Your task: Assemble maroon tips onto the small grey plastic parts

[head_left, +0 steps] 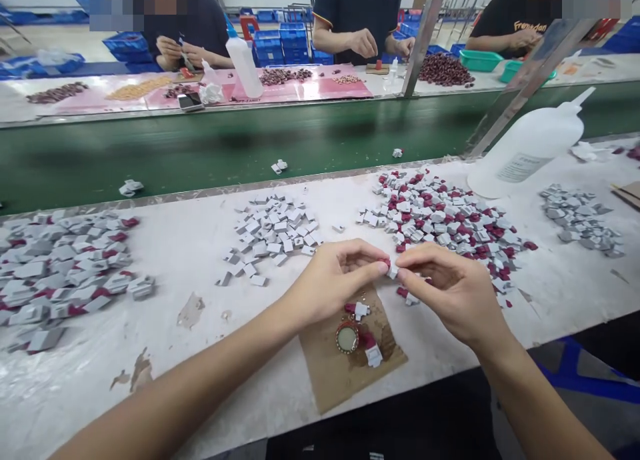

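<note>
My left hand (340, 273) and my right hand (445, 283) meet over the bench. Both pinch a small grey-and-maroon plastic piece (393, 271) between thumb and fingertips; its exact shape is partly covered. Below them lies a brown cardboard sheet (327, 373). On it sit a bottle cap (347, 338) with liquid inside and two grey-and-maroon pieces, one upper (358, 310) and one lower (371, 351). A wet stain spreads beside the cap. Just beyond my right hand is a pile of grey-and-maroon pieces (440, 213).
Grey pieces (277, 230) lie in the middle, with a mixed pile (65, 267) at left and another grey pile (580, 217) at right. A white squeeze bottle (530, 147) stands behind. Across a green conveyor belt (210, 150), several people work; a metal post (425, 40) rises there.
</note>
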A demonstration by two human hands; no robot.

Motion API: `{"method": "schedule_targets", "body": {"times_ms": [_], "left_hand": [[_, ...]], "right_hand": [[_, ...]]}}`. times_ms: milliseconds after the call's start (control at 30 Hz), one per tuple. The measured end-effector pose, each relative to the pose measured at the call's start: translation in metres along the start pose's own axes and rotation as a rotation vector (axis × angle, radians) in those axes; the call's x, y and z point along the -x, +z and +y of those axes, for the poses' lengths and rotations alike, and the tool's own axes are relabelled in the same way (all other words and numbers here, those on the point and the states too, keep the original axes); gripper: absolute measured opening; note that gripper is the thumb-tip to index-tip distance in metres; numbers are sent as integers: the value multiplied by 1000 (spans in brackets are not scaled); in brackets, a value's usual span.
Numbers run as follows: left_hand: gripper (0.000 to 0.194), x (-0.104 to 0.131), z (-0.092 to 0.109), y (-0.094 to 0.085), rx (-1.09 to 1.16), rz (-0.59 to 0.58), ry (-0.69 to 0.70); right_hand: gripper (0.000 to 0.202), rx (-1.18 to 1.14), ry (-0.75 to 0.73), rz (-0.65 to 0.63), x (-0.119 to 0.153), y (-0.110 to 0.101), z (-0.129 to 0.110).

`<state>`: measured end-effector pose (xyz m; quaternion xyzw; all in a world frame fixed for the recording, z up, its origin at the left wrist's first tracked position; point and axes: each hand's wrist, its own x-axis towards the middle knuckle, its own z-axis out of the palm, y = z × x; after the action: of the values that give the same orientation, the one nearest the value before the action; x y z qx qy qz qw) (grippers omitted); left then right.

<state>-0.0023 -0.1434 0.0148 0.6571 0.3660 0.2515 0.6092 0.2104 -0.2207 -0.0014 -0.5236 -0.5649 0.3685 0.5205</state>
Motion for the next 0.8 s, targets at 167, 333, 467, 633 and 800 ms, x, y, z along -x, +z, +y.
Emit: {"method": "schedule_targets", "body": {"times_ms": [167, 333, 467, 633, 800], "left_hand": [[32, -12, -2, -32, -726, 285, 69], [36, -38, -23, -51, -1028, 219, 53], [22, -47, -26, -47, -991, 186, 53], [11, -37, -12, -42, -815, 169, 45], [22, -24, 1, -39, -364, 198, 48]], "right_hand": [[13, 134, -26, -20, 34, 0, -8], [15, 129, -50, -114, 59, 13, -16], [17, 106, -36, -156, 66, 21, -18], [17, 108, -54, -181, 69, 27, -20], [15, 136, -64, -212, 67, 31, -15]]}}
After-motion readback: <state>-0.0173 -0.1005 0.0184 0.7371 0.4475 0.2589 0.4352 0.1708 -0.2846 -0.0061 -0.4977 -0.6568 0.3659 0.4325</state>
